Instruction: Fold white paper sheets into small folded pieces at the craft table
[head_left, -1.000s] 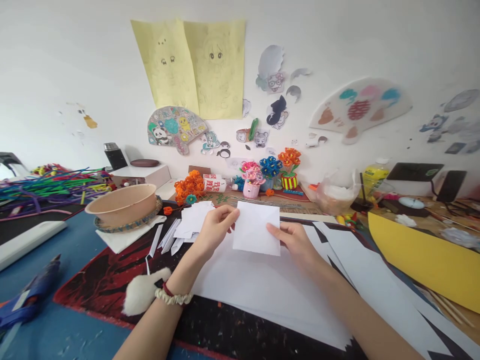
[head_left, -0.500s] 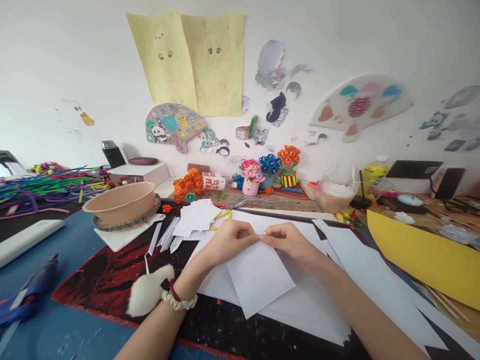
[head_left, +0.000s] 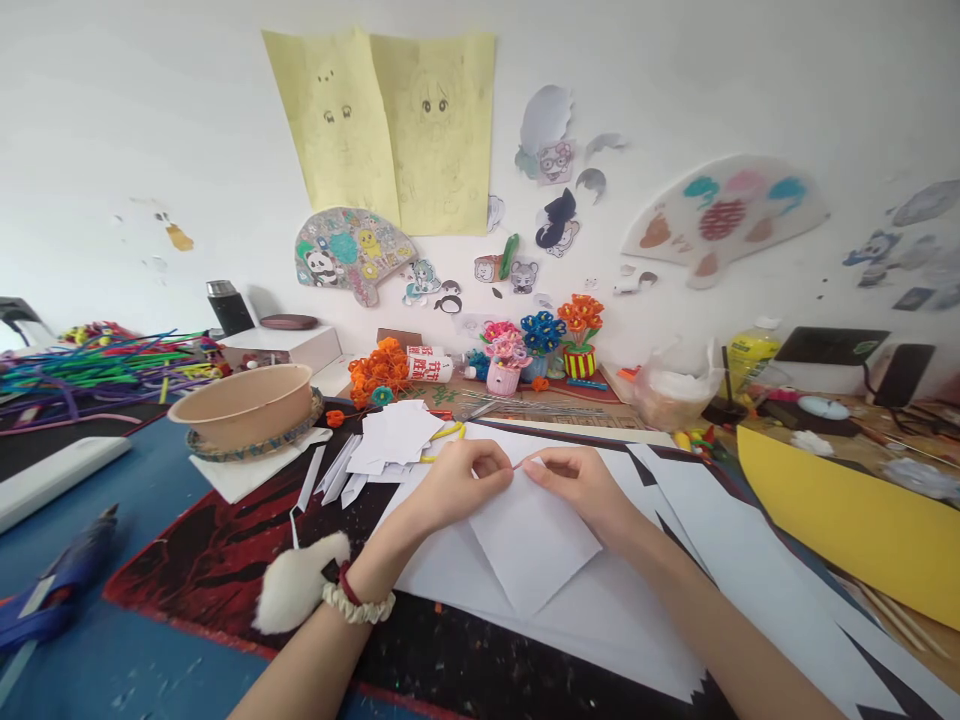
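Observation:
Both hands meet at the far corner of a square white sheet of paper [head_left: 534, 560], which is turned diamond-wise with one corner toward me. My left hand [head_left: 471, 482] pinches that far corner between thumb and fingers. Close beside it, my right hand [head_left: 574, 488] pinches the same edge, its thumb on the paper's face. The fingers cover what the tip of the corner looks like. Beneath lies a larger white sheet [head_left: 615, 625] on a black and red mat [head_left: 195, 570]. Behind my left hand are a pile of cut white papers [head_left: 394, 437] and yellow-handled scissors [head_left: 450, 431].
A beige bowl [head_left: 240, 405] and white fluff [head_left: 296, 585] sit to the left, with a blue glue gun [head_left: 64, 580] farther out. Pipe-cleaner flowers [head_left: 544, 335] stand along the wall. More white sheets [head_left: 750, 550] and a yellow board [head_left: 847, 525] lie to the right.
The square paper's near corner has swung to the right and slightly up. My right hand has shifted a little to the right, opening a small gap between the thumbs.

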